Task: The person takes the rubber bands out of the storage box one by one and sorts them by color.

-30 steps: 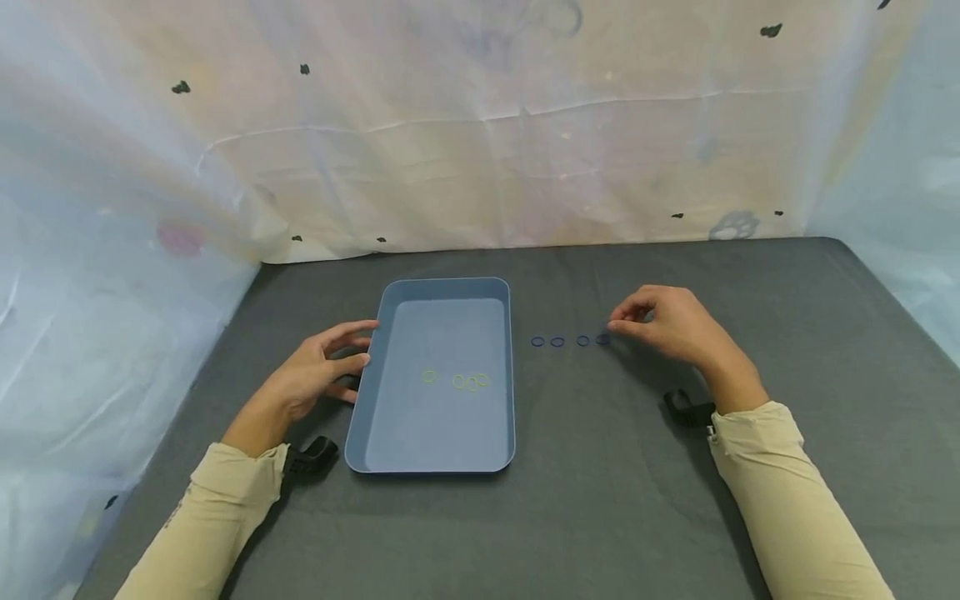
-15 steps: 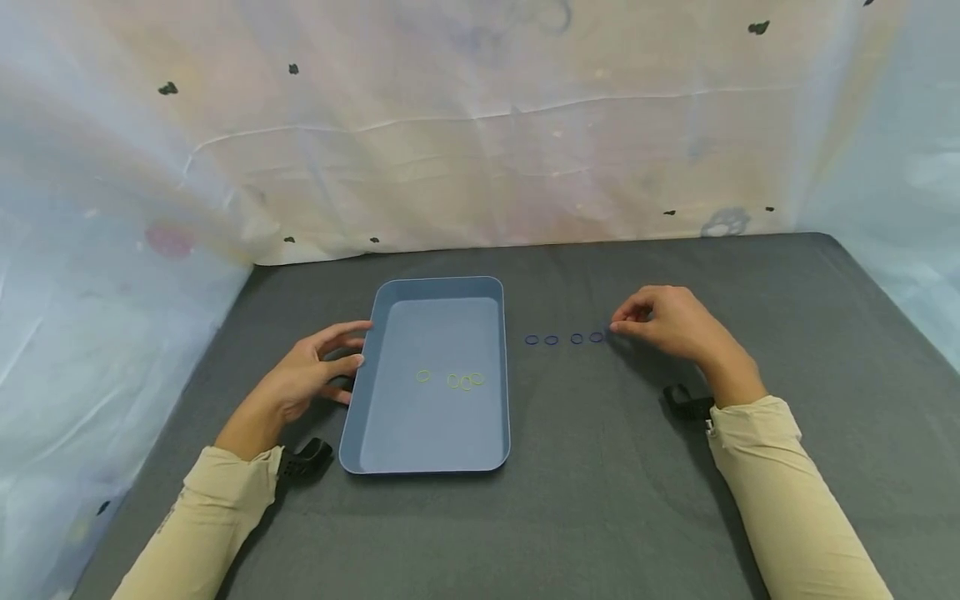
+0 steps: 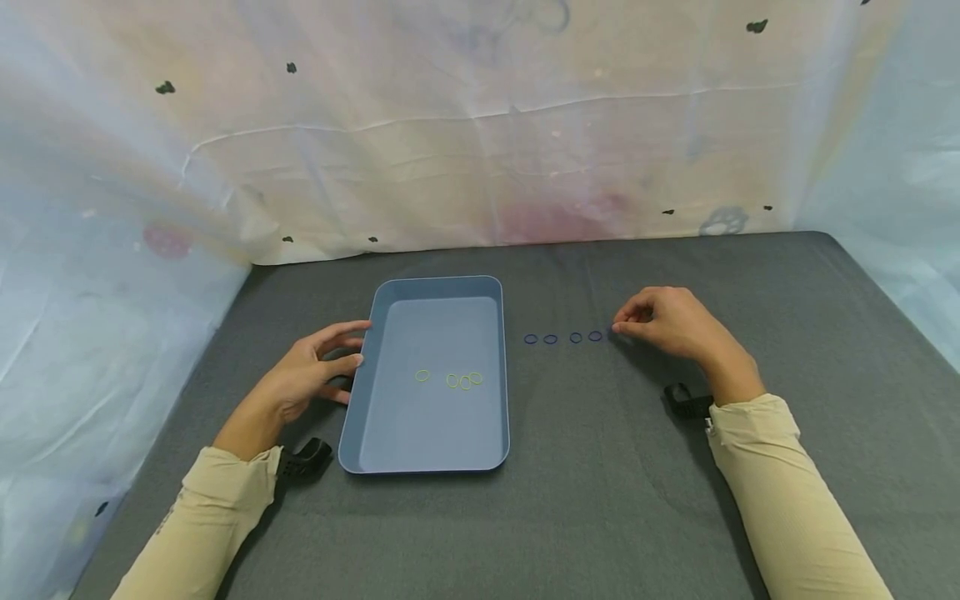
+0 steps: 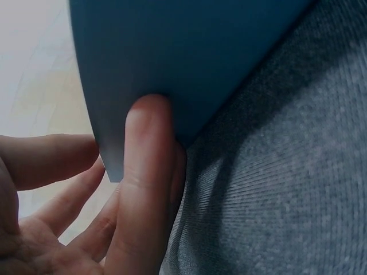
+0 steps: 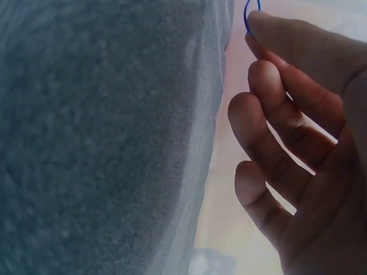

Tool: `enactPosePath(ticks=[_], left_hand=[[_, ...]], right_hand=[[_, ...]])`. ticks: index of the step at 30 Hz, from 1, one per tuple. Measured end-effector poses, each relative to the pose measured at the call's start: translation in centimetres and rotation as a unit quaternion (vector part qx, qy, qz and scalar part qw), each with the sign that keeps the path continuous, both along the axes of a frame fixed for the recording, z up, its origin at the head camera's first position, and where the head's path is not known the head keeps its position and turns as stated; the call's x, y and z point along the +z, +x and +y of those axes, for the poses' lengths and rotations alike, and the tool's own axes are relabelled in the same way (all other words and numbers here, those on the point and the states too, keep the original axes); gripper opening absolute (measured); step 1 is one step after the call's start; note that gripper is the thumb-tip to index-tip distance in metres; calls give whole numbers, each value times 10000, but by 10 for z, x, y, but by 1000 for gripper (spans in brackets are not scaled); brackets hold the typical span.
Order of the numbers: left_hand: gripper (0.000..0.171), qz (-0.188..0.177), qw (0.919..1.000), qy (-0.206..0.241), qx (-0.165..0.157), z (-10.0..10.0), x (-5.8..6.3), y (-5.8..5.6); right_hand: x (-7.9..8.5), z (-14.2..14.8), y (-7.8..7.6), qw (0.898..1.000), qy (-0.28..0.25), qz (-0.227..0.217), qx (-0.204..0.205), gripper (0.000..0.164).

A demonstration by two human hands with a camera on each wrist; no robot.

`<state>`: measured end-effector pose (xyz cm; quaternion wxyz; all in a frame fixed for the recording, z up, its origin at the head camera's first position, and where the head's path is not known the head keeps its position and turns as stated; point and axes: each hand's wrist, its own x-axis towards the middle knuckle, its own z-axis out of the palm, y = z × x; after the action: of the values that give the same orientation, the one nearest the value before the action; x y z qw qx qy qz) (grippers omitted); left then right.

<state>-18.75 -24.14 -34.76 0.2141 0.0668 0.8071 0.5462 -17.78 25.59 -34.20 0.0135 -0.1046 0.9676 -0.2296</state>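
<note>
In the head view, my left hand (image 3: 300, 375) rests against the left wall of a blue-grey rectangular tray (image 3: 423, 442), fingers spread and fairly straight. In the left wrist view its fingers (image 4: 148, 149) touch the tray's outer side. Several thin yellow-green rubber bands (image 3: 452, 381) lie in the tray. To the tray's right, several blue rubber bands (image 3: 576, 337) form a row on the cloth. At the right end of that row my right hand (image 3: 675, 325) pinches another blue rubber band (image 5: 247, 17) between thumb and index finger; its other fingers are bent.
Dark grey cloth (image 3: 570, 517) covers the table. A pale patterned sheet (image 3: 465, 167) hangs behind the table's far edge, and whitish sheeting (image 3: 82, 333) hangs at both sides. Black straps (image 3: 309, 458) sit at both wrists.
The head view has shifted slightly. My right hand has moved a little right, away from the rightmost blue rubber band in the row. The left hand stays at the tray.
</note>
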Motion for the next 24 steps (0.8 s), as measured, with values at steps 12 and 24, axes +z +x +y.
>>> enactPosePath(ticks=[12,24], left_hand=[[64,-18,10000,9,7,0,-1,0],[64,-4,10000,17,16,0,-3,-2]], right_hand=[[-4,0,-3,9999,139,-56,47,12],[-5,2,-4,9998,141,-113,-47,13]])
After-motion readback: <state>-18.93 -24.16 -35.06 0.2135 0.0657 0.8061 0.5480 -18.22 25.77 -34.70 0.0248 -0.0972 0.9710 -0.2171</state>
